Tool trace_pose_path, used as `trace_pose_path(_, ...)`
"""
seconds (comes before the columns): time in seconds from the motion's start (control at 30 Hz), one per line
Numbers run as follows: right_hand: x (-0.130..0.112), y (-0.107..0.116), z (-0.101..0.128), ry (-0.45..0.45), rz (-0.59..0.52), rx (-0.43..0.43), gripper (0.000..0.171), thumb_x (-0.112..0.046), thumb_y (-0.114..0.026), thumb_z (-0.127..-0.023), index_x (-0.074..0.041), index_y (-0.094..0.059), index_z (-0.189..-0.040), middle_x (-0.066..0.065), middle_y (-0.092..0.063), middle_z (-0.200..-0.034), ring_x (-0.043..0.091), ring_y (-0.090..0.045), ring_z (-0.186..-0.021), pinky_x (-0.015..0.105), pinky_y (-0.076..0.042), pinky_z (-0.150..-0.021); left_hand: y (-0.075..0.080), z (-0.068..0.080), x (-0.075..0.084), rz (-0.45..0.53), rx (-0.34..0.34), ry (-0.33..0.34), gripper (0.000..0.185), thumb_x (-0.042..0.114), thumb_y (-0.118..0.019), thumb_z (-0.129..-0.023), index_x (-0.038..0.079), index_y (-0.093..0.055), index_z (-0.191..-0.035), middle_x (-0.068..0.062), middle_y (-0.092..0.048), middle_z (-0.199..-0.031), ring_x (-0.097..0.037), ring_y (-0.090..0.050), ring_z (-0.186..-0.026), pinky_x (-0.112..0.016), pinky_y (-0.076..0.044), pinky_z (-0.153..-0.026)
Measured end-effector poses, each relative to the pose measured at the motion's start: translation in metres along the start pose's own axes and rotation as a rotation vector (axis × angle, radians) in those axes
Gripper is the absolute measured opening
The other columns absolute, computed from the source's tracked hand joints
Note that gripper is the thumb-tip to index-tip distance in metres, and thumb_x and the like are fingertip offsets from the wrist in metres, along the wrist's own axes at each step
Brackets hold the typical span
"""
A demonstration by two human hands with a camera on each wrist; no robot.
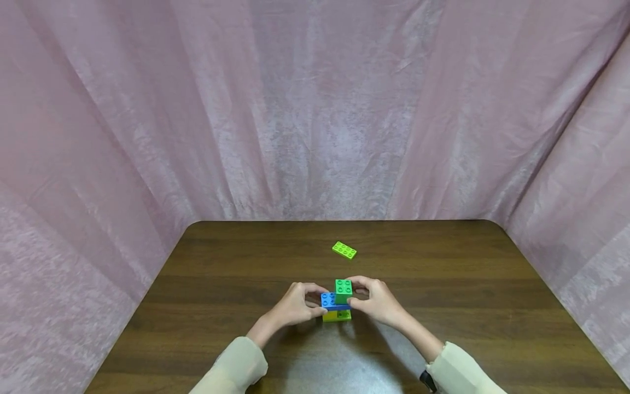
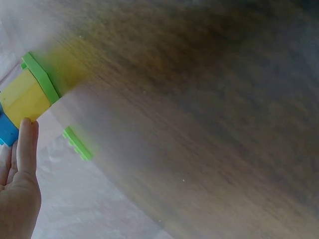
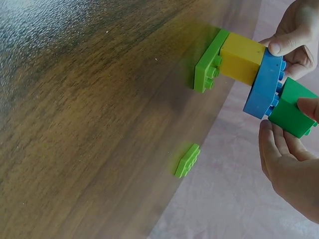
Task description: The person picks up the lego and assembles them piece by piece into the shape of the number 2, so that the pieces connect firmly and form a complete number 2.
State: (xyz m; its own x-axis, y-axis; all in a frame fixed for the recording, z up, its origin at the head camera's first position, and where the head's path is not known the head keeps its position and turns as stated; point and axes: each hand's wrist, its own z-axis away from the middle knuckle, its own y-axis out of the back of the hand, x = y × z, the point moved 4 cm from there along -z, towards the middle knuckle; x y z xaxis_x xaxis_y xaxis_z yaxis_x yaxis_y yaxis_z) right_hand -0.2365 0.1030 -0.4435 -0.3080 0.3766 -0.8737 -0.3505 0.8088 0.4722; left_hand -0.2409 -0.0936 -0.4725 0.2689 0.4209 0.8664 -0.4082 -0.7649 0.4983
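- Head view shows a small brick stack standing on the wooden table, near its front edge and between both hands; it is built, from the table up, of a flat light-green plate, a yellow block, a blue plate and a dark green block on top
- left hand curls round the stack's left side; its fingertips pinch the blue plate and the yellow block
- right hand holds the stack's right side; its fingers bend round the dark green block, touching it, thumb side toward the blue plate
- left wrist view catches only one straight finger resting against the yellow block; the rest of that grip lies out of frame
- a loose light-green flat brick lies on the table beyond the stack, apart from it and touching nothing else
- cream sleeves cover both forearms nearer than the stack
- pink cloth hangs behind the stack and along both sides of the table
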Motion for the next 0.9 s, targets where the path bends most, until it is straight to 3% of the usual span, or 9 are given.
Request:
trace_pose_path(0.2,0.0010,-0.0002,-0.0024,0.018,-0.001,-0.037,0.037,-0.001,-0.064,-0.086,0.011,-0.059,-0.120,0.029,-0.065,-0.117,0.042,-0.065,-0.108,0.039,-0.057,-0.091,-0.0001,0.0003,-0.0005,0.008,0.009,-0.008,0.033,0.002,-0.075,-0.081,-0.005,-0.067,-0.113,-0.018,-0.070,-0.106,-0.027,-0.069,-0.097,-0.029,-0.060,-0.080)
trace_pose_path(0.57,0.0007,0.0056,-0.0015,0.030,0.023,-0.043,0.039,-0.003,-0.065,-0.086,0.014,-0.056,-0.121,0.032,-0.064,-0.117,0.045,-0.066,-0.106,0.037,-0.058,-0.088,-0.0010,-0.0025,-0.0006,0.004,0.016,-0.037,0.032,0.003,-0.076,-0.080,-0.005,-0.068,-0.110,-0.016,-0.071,-0.101,-0.017,-0.069,-0.091,-0.026,-0.060,-0.080)
trace_pose_path(0.9,0.0036,0.0060,0.0019,0.006,0.017,-0.058,0.039,-0.004,-0.064,-0.088,0.013,-0.056,-0.122,0.031,-0.064,-0.116,0.043,-0.066,-0.105,0.034,-0.058,-0.088,-0.0015,-0.0027,0.0001,0.026,0.012,-0.022,0.033,0.000,-0.076,-0.079,-0.007,-0.067,-0.110,-0.019,-0.070,-0.102,-0.023,-0.069,-0.094,-0.031,-0.060,-0.082)
